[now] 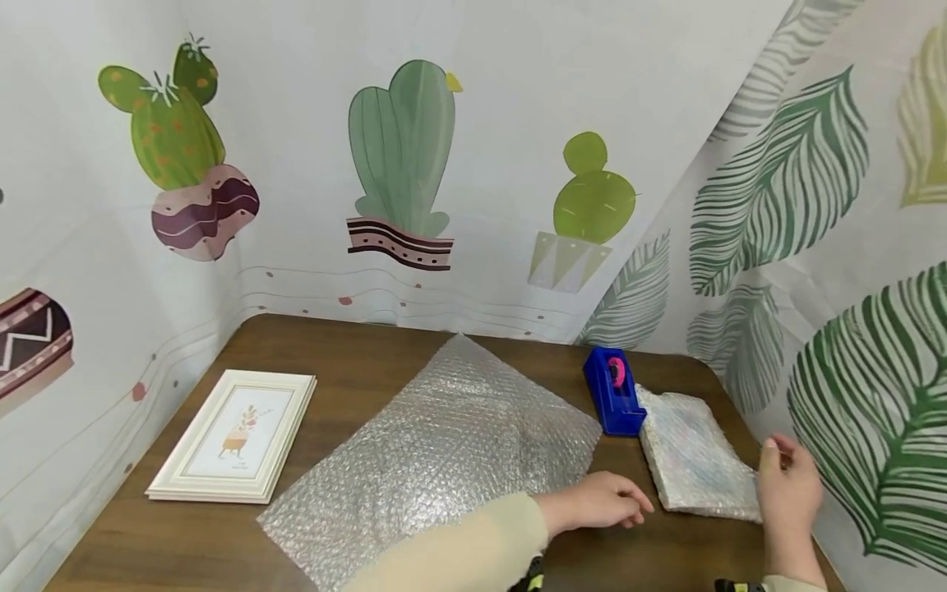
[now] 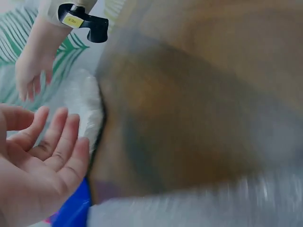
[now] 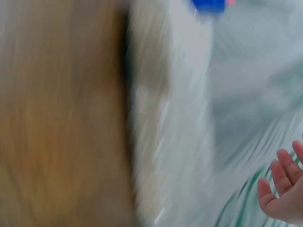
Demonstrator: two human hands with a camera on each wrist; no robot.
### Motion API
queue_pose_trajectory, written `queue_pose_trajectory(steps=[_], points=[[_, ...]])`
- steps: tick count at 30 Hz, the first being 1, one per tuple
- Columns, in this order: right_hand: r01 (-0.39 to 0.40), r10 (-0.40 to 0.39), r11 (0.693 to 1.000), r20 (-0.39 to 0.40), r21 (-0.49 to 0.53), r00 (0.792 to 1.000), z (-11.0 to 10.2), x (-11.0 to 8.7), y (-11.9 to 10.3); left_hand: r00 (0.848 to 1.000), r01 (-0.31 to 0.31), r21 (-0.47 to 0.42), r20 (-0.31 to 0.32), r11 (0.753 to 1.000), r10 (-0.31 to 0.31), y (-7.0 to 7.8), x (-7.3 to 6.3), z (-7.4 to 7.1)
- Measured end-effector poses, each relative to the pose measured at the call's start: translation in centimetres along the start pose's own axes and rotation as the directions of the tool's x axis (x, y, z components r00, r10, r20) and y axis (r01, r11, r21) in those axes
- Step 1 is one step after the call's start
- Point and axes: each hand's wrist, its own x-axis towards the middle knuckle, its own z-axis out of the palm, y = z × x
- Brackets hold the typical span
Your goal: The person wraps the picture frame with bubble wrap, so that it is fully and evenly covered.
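Note:
My left hand (image 1: 602,500) reaches across to the right with its fingers loosely bent and nothing in them. In the left wrist view the same hand (image 2: 45,165) has its palm turned up. Just right of its fingertips lies a bubble-wrapped flat package (image 1: 695,452). Beside that package's right corner is my right hand (image 1: 790,485), also empty, its fingers relaxed. The right wrist view has its fingers (image 3: 281,177) spread a little apart, with the package (image 3: 180,123) blurred. A sheet of bubble wrap (image 1: 444,436) lies flat, partly hidden under my left sleeve.
A blue tape dispenser (image 1: 617,399) with a pink core stands behind the package, near the sheet's right corner. A white picture frame (image 1: 233,436) lies on the left of the brown wooden table (image 1: 340,353). Printed cloth (image 1: 488,164) hangs close around the table.

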Motion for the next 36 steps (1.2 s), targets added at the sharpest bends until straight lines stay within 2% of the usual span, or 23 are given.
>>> queue_pose_trajectory(steps=[1,2,4,5,7,9,12,14,15,17,19,21,22,24,26,29,31,33,36], points=[[0.060,-0.060,0.998,-0.030,0.022,0.998,0.5,-0.8,-1.1,0.999,-0.041,0.113,0.024,0.993,0.038,0.0,-0.6,-0.8],[0.128,-0.126,0.991,-0.057,0.029,0.990,1.1,-1.6,-2.0,0.996,-0.083,0.209,0.053,0.974,0.073,0.0,-1.2,-1.6],[0.250,-0.247,0.967,-0.047,0.051,0.968,2.3,-3.2,-3.7,0.986,-0.159,0.363,0.110,0.918,0.128,-0.2,-2.7,-3.3],[0.308,-0.306,0.949,-0.031,0.071,0.951,2.9,-4.1,-4.4,0.981,-0.188,0.422,0.131,0.887,0.146,-0.5,-3.4,-4.0],[0.410,-0.413,0.907,0.012,0.097,0.911,4.2,-5.7,-5.7,0.975,-0.217,0.484,0.153,0.848,0.163,-1.1,-5.0,-5.6],[0.513,-0.521,0.851,0.058,0.115,0.851,5.6,-7.2,-6.6,0.976,-0.217,0.513,0.141,0.830,0.168,-2.1,-6.6,-7.1],[0.630,-0.640,0.768,0.152,0.115,0.753,7.5,-9.3,-7.7,0.983,-0.182,0.523,0.097,0.833,0.155,-4.0,-9.1,-9.2],[0.680,-0.684,0.725,0.230,0.106,0.693,8.6,-10.7,-8.2,0.989,-0.149,0.528,0.062,0.836,0.137,-5.3,-10.8,-10.6],[0.691,-0.686,0.716,0.278,0.098,0.672,9.1,-11.4,-8.4,0.991,-0.128,0.541,0.043,0.831,0.125,-6.0,-11.8,-11.2],[0.706,-0.676,0.703,0.394,0.091,0.623,9.9,-12.4,-8.6,0.994,-0.090,0.593,0.005,0.800,0.109,-7.3,-13.7,-12.2],[0.704,-0.633,0.705,0.522,0.083,0.572,10.5,-13.3,-8.7,0.995,-0.047,0.640,-0.042,0.767,0.096,-8.5,-15.6,-13.1],[0.706,-0.568,0.706,0.646,0.065,0.509,11.0,-13.7,-8.5,0.992,0.000,0.672,-0.093,0.740,0.084,-9.7,-17.4,-14.0],[0.705,-0.532,0.707,0.699,0.056,0.478,11.2,-13.8,-8.4,0.990,0.021,0.680,-0.117,0.733,0.080,-10.4,-18.2,-14.6],[0.705,-0.461,0.708,0.780,0.037,0.423,11.4,-13.9,-8.2,0.985,0.067,0.675,-0.164,0.734,0.061,-11.6,-19.6,-15.6],[0.699,-0.401,0.715,0.833,0.025,0.381,11.6,-13.8,-8.0,0.979,0.118,0.675,-0.203,0.728,0.029,-12.8,-20.8,-16.6],[0.696,-0.342,0.718,0.878,0.014,0.334,11.8,-13.6,-7.8,0.971,0.179,0.667,-0.236,0.724,-0.023,-14.2,-22.3,-17.6],[0.696,-0.316,0.718,0.896,0.011,0.313,11.8,-13.5,-7.8,0.969,0.204,0.661,-0.241,0.722,-0.053,-14.9,-23.1,-18.1],[0.697,-0.296,0.717,0.906,0.002,0.302,11.9,-13.5,-7.8,0.971,0.210,0.655,-0.229,0.726,-0.074,-15.3,-23.6,-18.5],[0.693,-0.269,0.721,0.912,-0.022,0.309,11.9,-13.5,-7.9,0.977,0.192,0.658,-0.197,0.728,-0.080,-15.7,-24.0,-18.9]])
